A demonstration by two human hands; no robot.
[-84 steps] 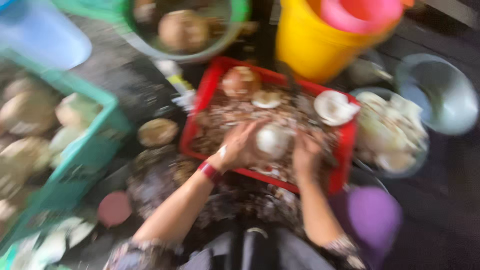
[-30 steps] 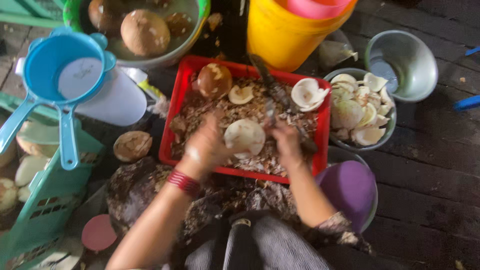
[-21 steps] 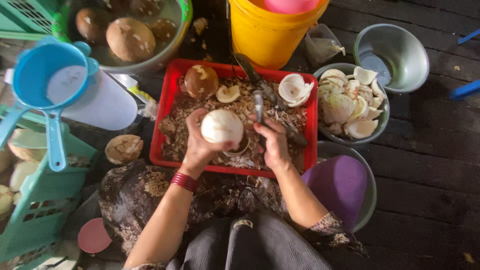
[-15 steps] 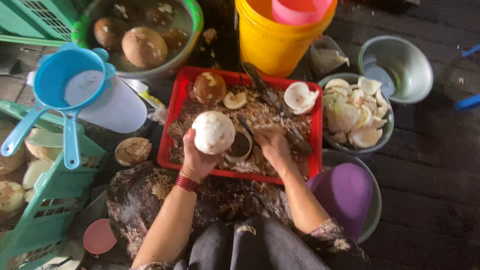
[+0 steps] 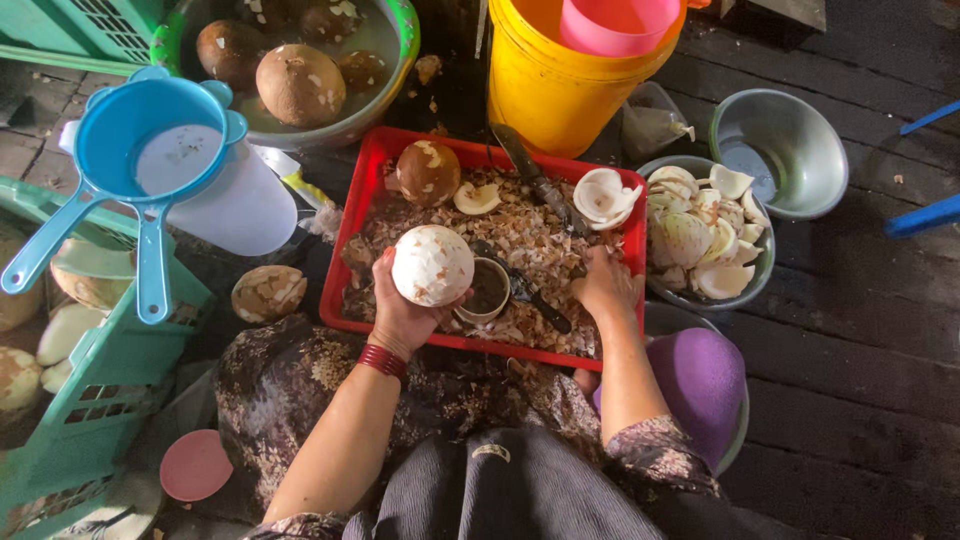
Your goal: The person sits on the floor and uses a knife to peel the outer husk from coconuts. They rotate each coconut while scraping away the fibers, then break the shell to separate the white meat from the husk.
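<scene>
left hand (image 5: 400,310) grips a peeled white coconut (image 5: 432,265) over the red tray (image 5: 345,270); right hand (image 5: 605,285) rests loosely curled on shavings (image 5: 530,240) near the tray's right edge.

There is a single view — a camera worn on the person's head, facing almost straight down over the lap. It sits close enough that the forearms enter from the bottom edge and the left hand (image 5: 400,315) and right hand (image 5: 605,290) fall near the middle of the frame. The red tray (image 5: 350,250) lies central, square to the view; the yellow bucket (image 5: 560,95) and green crate (image 5: 90,400) are cut by the frame edges — no second view shares the scene.
</scene>
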